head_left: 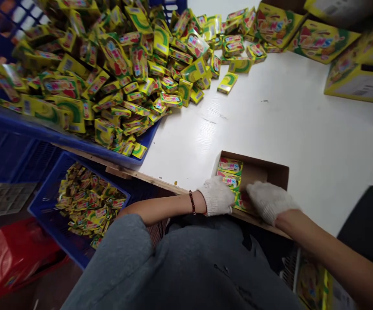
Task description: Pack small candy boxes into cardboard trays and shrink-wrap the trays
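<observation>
An open brown cardboard carton lies at the table's near edge. Along its left side stands a row of small yellow-green candy boxes with red and pink print. My left hand, in a white knitted glove, is closed over the carton's near left corner, its fingertips against the boxes. Inside the carton's near part is my right hand, gloved too, with fingers curled beside the row. Its fingertips are partly hidden, and what they hold cannot be made out.
A big heap of small candy boxes spills from a tilted blue crate onto the white table. Larger yellow cartons stand at the far right. Below left are another filled blue crate and a red stool.
</observation>
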`<state>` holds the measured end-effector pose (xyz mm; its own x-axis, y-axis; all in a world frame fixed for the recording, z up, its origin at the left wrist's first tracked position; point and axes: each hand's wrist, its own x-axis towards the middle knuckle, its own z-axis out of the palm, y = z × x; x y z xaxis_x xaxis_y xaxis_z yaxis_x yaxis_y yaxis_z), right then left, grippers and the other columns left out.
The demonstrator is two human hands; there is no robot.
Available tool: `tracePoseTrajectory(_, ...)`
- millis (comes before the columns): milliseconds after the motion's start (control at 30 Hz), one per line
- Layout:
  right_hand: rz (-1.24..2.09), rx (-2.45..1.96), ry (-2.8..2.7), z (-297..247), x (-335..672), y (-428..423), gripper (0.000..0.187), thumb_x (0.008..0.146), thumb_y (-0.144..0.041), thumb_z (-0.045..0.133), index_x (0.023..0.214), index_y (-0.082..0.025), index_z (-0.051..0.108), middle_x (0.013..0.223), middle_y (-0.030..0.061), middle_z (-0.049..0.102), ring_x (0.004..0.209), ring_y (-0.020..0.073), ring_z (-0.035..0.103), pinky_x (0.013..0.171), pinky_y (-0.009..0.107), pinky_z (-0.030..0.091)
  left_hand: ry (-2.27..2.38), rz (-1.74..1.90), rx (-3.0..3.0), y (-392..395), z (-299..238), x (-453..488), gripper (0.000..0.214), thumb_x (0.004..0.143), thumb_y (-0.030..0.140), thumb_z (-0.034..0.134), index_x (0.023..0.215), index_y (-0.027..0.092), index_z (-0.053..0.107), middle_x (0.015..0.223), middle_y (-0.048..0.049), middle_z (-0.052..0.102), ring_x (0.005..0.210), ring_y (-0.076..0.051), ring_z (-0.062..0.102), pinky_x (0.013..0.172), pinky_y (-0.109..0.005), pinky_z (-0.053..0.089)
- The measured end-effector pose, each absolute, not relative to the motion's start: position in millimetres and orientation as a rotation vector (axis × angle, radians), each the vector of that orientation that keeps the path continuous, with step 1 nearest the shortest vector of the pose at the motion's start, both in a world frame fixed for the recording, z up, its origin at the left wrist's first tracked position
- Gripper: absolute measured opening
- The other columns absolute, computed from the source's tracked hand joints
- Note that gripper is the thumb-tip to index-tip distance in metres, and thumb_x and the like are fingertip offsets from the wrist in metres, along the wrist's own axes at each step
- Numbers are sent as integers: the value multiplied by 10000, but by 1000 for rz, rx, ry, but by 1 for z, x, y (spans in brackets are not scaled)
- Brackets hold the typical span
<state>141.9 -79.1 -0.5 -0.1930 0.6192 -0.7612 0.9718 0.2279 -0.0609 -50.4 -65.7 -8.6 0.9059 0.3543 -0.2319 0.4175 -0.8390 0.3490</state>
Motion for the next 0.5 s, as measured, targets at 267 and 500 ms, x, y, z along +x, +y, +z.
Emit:
tracePoseTrajectory(267,-915,1432,1859,-32,152,-88,264,1016,-154,597,1104,-142,846,1185,221,823,1097,301,809,903,367,552,1396,183,2520,74,8,-102,388,994,145,604,1373,162,685,1430,-192,689,1354,-331,632,1170,-455,488)
tracePoseTrajectory(500,-1027,1503,1930,-26,155,-81,187,951,-183,629,993,-199,811,1085,131,834,969,266,774,795,332,506,2095,-108,2229,191,10,-181,497,957,163,574,1447,190,649,1522,-242,632,1455,-421,561,1189,-595,411)
